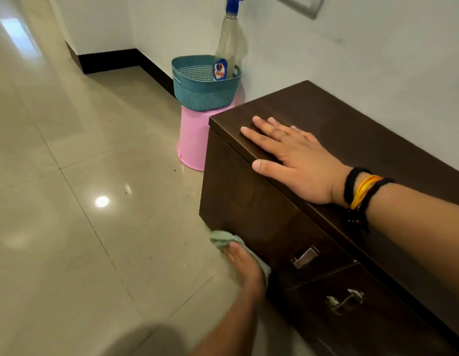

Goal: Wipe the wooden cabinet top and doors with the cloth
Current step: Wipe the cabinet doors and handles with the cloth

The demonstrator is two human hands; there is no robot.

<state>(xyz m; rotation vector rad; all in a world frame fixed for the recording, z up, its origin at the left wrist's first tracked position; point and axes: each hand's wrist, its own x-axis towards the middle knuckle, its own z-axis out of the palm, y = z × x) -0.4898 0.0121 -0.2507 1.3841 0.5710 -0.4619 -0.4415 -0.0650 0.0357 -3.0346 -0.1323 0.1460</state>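
A low dark wooden cabinet (351,116) stands against the white wall on the right. Its front has two doors with metal handles (305,256). My right hand (297,160) lies flat on the cabinet top near its left corner, fingers spread, with black and yellow bands on the wrist. My left hand (245,265) presses a pale green cloth (223,240) against the lower part of the left door, close to the floor. Part of the cloth is hidden under the hand.
A teal perforated basket (197,93) holding a spray bottle (227,47) sits on an upturned pink bucket (192,140) just left of the cabinet. Glossy beige floor tiles (82,201) stretch to the left. A dark skirting runs along the wall.
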